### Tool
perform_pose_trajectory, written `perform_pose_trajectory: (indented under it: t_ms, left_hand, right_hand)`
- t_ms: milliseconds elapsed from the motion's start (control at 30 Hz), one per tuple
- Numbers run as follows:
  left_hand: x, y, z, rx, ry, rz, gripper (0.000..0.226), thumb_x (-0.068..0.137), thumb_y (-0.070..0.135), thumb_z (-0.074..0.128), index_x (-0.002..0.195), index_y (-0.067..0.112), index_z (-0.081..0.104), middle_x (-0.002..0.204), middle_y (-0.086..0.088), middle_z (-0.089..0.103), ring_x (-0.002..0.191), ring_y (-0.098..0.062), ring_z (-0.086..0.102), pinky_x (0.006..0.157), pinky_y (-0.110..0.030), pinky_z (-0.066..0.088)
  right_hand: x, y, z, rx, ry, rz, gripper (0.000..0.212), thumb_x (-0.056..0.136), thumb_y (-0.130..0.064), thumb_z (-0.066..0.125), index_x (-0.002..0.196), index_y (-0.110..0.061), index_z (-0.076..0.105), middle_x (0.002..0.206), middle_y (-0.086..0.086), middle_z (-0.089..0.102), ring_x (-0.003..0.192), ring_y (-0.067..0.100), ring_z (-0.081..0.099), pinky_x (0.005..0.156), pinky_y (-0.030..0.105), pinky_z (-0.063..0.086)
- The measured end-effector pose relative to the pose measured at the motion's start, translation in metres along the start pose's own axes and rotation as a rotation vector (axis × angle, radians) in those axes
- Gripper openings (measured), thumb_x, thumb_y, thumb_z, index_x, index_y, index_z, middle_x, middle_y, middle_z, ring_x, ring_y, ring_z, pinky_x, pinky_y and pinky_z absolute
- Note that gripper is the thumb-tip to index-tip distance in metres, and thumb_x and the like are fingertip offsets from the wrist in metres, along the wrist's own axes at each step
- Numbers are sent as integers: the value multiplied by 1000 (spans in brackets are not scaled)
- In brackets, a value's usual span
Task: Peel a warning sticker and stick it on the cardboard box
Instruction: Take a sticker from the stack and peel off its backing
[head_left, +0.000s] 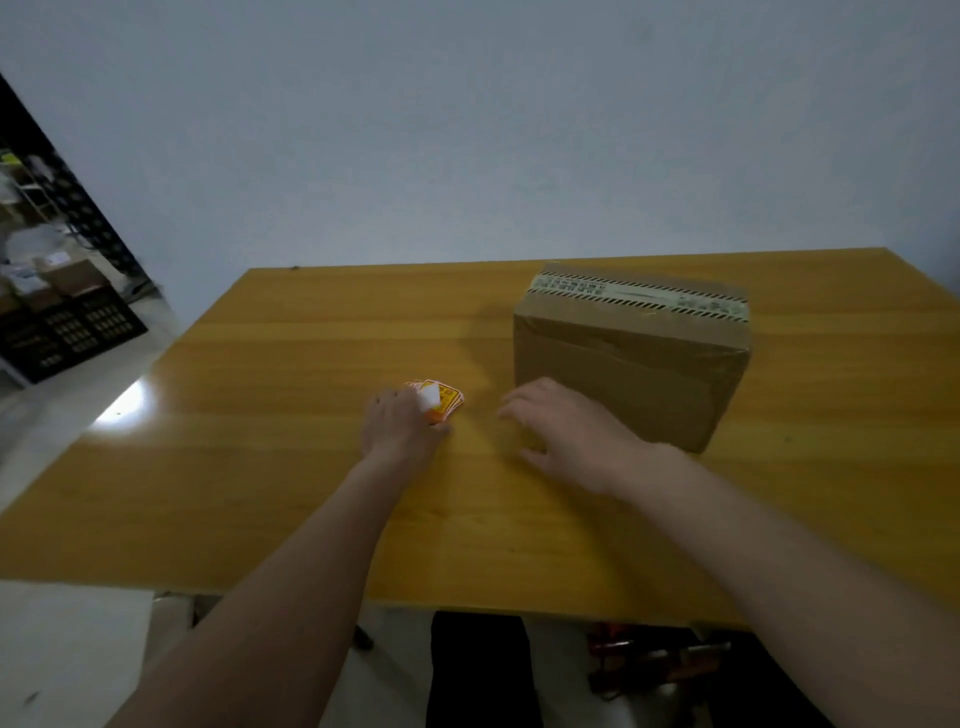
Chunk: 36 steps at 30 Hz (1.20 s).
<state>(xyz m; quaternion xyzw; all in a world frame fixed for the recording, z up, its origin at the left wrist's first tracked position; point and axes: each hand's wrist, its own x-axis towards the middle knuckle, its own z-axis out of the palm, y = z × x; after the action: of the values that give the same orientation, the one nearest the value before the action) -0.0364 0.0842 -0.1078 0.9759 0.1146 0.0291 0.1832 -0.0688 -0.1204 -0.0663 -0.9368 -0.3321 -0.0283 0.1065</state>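
The stickers (439, 400) lie as a small fanned stack of orange-and-yellow warning labels near the middle of the table (260, 467), with a white flap, probably backing paper, turned up on top. How many are in the stack I cannot count; several offset edges show, so more than one.

The left hand (402, 426) rests on the stack's 7 o'clock side, fingers curled down onto it. It seems to be pinching the stickers or the white flap, but the fingertips are hidden, so I cannot tell whether anything is truly gripped.

The right hand (566, 434), at 3 o'clock from the stack and just apart from it, hovers palm-down with fingers loosely spread, holding nothing. It sits directly in front of the box's near face.

The box (628, 364), one only, stands closed at about 2 o'clock from the stickers, with striped tape (641, 299) along its top. No orange sticker shows on the faces in view.

My judgement: the task is at its start. At most the peel is beginning; separating a sticker, carrying it over and pressing it onto the box all remain.

Count: one box, one stack, two hands, one table.
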Motion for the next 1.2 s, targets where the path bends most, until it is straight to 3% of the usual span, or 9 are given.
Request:
perform_pose_trajectory:
  t_ms: [167,400,567,667,767,867,933,1033,1200]
  left_hand:
    - [-12,-2,2,37,54,114,41,84,37,59,118,14,61,124,-8,56,120,-29,41,97,-36,37]
    - [-20,-5,2,-70,146,147,40,79,30,69,117,20,64,118,-6,56,117,-24,44,86,-32,40]
    - [-25,-8,4,-120,218,173,22,83,22,66,104,19,71,109,-3,61,114,-22,48,79,-31,41]
    - [-25,-9,9,-130,246,153,40,79,25,68,118,18,63,120,-5,57,119,-25,45,86,-33,42]
    - [-18,-7,11,-198,181,83,67,76,32,70,136,16,46,137,-6,48,127,-26,37,100,-33,34]
    - [-3,-6,7,-233,45,31,64,79,26,69,137,14,44,140,-11,46,129,-29,35,104,-34,29]
    - [5,-7,2,-235,-29,-1,64,77,23,72,135,16,47,136,-13,50,127,-30,40,103,-36,32]
    - [8,-5,-4,-342,-131,-70,66,70,17,79,130,15,52,126,-13,57,113,-30,54,89,-35,45]
    - [-12,0,-7,-394,34,-84,43,70,14,76,111,13,63,109,-9,69,97,-26,63,80,-32,45]
  right_hand:
    - [-9,1,28,99,-103,173,51,89,-31,57,136,-20,40,144,2,42,132,21,33,110,32,28]
    - [-18,-5,52,161,61,245,43,93,-33,49,134,-20,46,143,-1,44,132,18,35,111,29,24]
    - [-23,-6,63,206,147,275,40,94,-35,47,132,-21,49,143,-4,44,133,13,34,110,25,22]
    - [-23,-6,64,207,148,282,40,94,-36,47,131,-21,49,143,-4,44,133,13,35,111,28,24]
    - [-24,-7,65,203,150,286,40,94,-36,46,131,-22,49,143,-4,44,133,13,35,113,30,26]
    - [-24,-7,65,202,148,286,41,94,-37,45,132,-23,48,144,-5,43,134,12,33,112,29,25]
    - [-24,-7,64,205,150,286,41,94,-37,45,132,-23,48,144,-5,43,134,12,33,112,28,24]
    - [-25,-7,64,208,157,284,41,94,-37,45,132,-23,48,144,-5,43,134,12,33,112,27,23]
    - [-24,-7,65,208,166,284,40,93,-37,46,131,-22,50,143,-6,45,133,12,35,111,27,23]
